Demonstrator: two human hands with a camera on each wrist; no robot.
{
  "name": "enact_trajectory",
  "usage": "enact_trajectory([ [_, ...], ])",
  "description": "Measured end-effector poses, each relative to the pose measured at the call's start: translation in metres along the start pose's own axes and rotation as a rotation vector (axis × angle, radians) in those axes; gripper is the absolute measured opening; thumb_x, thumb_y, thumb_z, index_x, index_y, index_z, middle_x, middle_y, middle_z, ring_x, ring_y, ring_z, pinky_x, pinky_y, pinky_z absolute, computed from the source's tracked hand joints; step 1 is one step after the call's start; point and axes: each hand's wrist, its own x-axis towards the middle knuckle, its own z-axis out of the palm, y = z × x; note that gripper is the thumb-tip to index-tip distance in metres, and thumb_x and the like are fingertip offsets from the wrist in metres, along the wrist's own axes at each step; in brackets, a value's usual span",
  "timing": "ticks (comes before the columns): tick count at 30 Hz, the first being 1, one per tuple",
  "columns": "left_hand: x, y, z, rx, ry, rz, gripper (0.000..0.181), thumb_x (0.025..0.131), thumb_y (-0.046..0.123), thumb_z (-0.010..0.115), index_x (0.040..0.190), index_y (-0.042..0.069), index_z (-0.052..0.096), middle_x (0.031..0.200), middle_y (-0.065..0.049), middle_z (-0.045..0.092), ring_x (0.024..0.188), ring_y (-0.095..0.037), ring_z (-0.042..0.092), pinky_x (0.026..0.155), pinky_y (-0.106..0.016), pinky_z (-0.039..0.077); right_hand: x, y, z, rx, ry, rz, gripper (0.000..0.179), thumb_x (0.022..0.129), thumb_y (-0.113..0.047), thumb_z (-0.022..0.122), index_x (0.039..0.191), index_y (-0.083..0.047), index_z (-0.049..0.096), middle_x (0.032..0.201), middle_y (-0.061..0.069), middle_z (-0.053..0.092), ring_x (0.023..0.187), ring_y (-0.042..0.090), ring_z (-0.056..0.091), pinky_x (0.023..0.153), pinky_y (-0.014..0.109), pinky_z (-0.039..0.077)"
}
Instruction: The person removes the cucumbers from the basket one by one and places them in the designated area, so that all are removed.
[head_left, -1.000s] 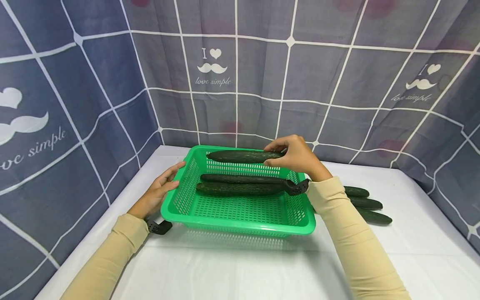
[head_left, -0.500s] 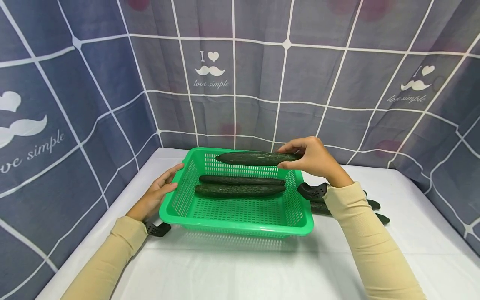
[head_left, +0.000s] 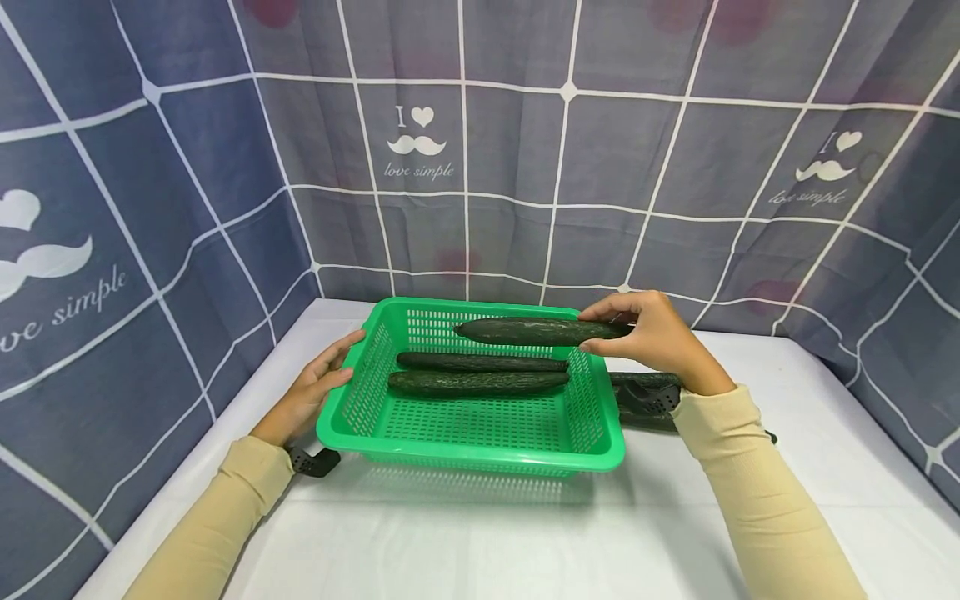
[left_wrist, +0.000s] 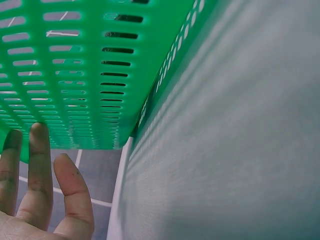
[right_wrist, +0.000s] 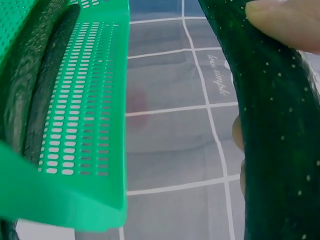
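Observation:
My right hand [head_left: 637, 337] grips one end of a dark green cucumber [head_left: 517, 331], thumb on the near side and fingers on the far side. The cucumber is held roughly level above the back right part of a green plastic basket [head_left: 480, 458]; close up, the right wrist view shows its speckled skin [right_wrist: 280, 130]. Two cucumbers [head_left: 480, 383] lie side by side inside the basket. My left hand [head_left: 303, 396] rests against the basket's left side. In the left wrist view its fingers [left_wrist: 39, 170] are extended, with some tips at the slotted wall.
More cucumbers [head_left: 645, 421] lie on the white tabletop [head_left: 465, 542] to the right of the basket, partly hidden by my right wrist and its black strap mount [head_left: 648, 398]. A grey checked curtain [head_left: 517, 167] encloses the back and sides.
My right hand has carried the cucumber rightward, so the hand is now beyond the basket's right rim. It also sits slightly lower. The left hand stays at the basket's side.

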Motion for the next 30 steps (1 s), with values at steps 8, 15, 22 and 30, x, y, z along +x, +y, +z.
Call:
enact_trajectory([
  [8,0.0,-0.002,0.0,-0.039,-0.008,0.022,0.057,0.114,0.011,0.048,0.168,0.025,0.04,0.171,-0.005,0.022,0.139,-0.001,0.046,0.105,-0.021,0.051,-0.022,0.01,-0.005,-0.014,0.041,-0.027,0.03,0.077,-0.002,0.096,0.104,-0.007,0.086,0.095,-0.004,0.081,0.084,0.002,0.069,0.079,0.014,0.054],
  [15,0.0,-0.001,0.002,-0.011,0.012,0.007,0.057,0.114,0.012,0.048,0.169,0.022,0.038,0.178,-0.015,0.012,0.148,-0.001,0.036,0.109,-0.019,0.047,-0.042,0.021,-0.014,-0.018,0.068,-0.022,0.032,0.075,0.0,0.096,0.105,-0.007,0.086,0.097,-0.008,0.08,0.086,0.001,0.069,0.08,0.013,0.053],
  [22,-0.001,-0.001,0.001,0.044,0.034,-0.007,0.06,0.113,0.011,0.049,0.171,0.018,0.036,0.179,-0.012,0.014,0.166,-0.026,0.006,0.115,-0.015,0.032,-0.058,0.031,-0.02,-0.042,0.084,-0.013,0.031,0.075,0.002,0.095,0.103,-0.007,0.085,0.096,-0.012,0.079,0.085,0.0,0.07,0.083,0.01,0.053],
  [30,-0.001,0.001,0.002,-0.014,0.006,-0.002,0.057,0.114,0.011,0.048,0.168,0.025,0.04,0.176,-0.011,0.016,0.15,-0.002,0.034,0.109,-0.019,0.046,-0.074,0.039,-0.029,-0.042,0.086,0.009,0.032,0.075,0.005,0.094,0.103,-0.006,0.084,0.096,-0.014,0.078,0.086,-0.001,0.07,0.084,0.01,0.052],
])
